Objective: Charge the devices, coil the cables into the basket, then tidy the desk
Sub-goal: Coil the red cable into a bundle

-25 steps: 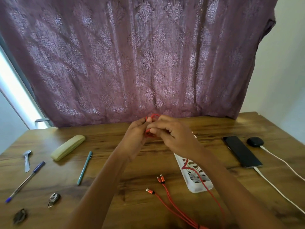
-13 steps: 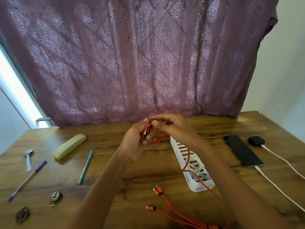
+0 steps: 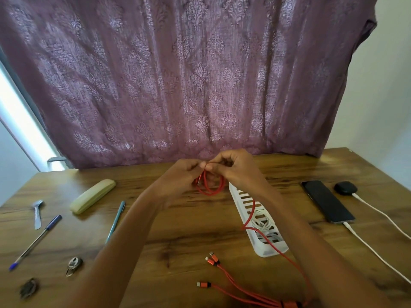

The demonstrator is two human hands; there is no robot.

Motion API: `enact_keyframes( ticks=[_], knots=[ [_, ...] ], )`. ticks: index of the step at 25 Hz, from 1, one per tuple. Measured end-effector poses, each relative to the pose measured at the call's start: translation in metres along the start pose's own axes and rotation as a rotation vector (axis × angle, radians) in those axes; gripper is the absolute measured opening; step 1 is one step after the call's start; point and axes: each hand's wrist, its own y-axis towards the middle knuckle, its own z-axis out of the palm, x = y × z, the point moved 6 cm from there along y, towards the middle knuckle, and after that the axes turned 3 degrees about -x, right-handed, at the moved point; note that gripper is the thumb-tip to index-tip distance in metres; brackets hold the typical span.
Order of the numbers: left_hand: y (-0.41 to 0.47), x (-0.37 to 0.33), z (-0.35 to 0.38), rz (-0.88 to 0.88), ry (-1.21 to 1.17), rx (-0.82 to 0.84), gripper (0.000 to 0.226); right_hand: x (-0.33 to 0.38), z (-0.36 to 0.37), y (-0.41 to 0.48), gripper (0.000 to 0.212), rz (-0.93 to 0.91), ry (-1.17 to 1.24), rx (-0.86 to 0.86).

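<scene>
My left hand (image 3: pixel 180 176) and my right hand (image 3: pixel 235 170) meet above the far middle of the desk, both pinching a small coil of the red cable (image 3: pixel 211 185). The rest of that cable runs down across the white slotted basket (image 3: pixel 242 196) to its three plug ends (image 3: pixel 210 261) lying on the wood near me. A coiled white cable (image 3: pixel 262 221) lies inside the basket. At the right, a black phone (image 3: pixel 327 201) and a black earbud case (image 3: pixel 345 188) each have a white charging cable (image 3: pixel 375 250) plugged in.
On the left of the wooden desk (image 3: pixel 189 236) lie a pale glasses case (image 3: pixel 92 195), a teal pen (image 3: pixel 115 221), a blue pen (image 3: pixel 35 241), a spoon (image 3: pixel 37 213) and two small dark items (image 3: pixel 74 264). A purple curtain (image 3: pixel 189 81) hangs behind.
The red coil between my hands has grown by a loop and hangs lower. The cable's loose plug ends have slid along the desk toward me.
</scene>
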Motion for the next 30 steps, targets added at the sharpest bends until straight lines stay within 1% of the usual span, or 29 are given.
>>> enact_keyframes(
  ticks=[3, 6, 9, 14, 17, 20, 21, 24, 27, 30],
  knots=[
    [-0.005, -0.002, -0.002, -0.029, -0.164, 0.093, 0.025, 0.004, -0.002, 0.003, 0.006, 0.017, 0.002, 0.033],
    [-0.007, 0.001, -0.001, -0.103, -0.257, 0.105, 0.022, 0.001, -0.002, 0.002, 0.014, 0.087, 0.106, 0.051],
    [-0.009, 0.001, 0.002, -0.173, -0.290, 0.082, 0.018, -0.003, -0.001, -0.001, 0.019, 0.159, 0.220, 0.054],
    [-0.006, 0.009, -0.002, -0.220, -0.321, -0.023, 0.015, -0.011, 0.004, -0.006, 0.023, 0.243, 0.167, 0.155],
    [-0.005, 0.010, 0.000, -0.186, -0.204, -0.067, 0.019, -0.016, 0.005, -0.008, 0.016, 0.267, 0.214, 0.133],
    [-0.004, 0.006, 0.003, -0.100, 0.026, -0.128, 0.025, -0.021, 0.007, -0.008, 0.021, 0.275, 0.289, 0.058],
    [-0.002, 0.006, 0.002, -0.078, 0.053, -0.156, 0.026, -0.021, 0.008, -0.008, 0.022, 0.277, 0.304, 0.039],
    [0.004, 0.007, -0.003, -0.057, -0.013, -0.234, 0.029, -0.024, 0.013, -0.008, 0.025, 0.321, 0.331, 0.025],
    [0.005, 0.008, -0.008, -0.049, -0.146, -0.301, 0.030, -0.033, 0.021, -0.010, 0.037, 0.407, 0.329, 0.066],
    [0.005, 0.005, -0.013, -0.018, -0.250, -0.350, 0.030, -0.037, 0.027, -0.012, 0.035, 0.471, 0.445, 0.065]
  ],
)
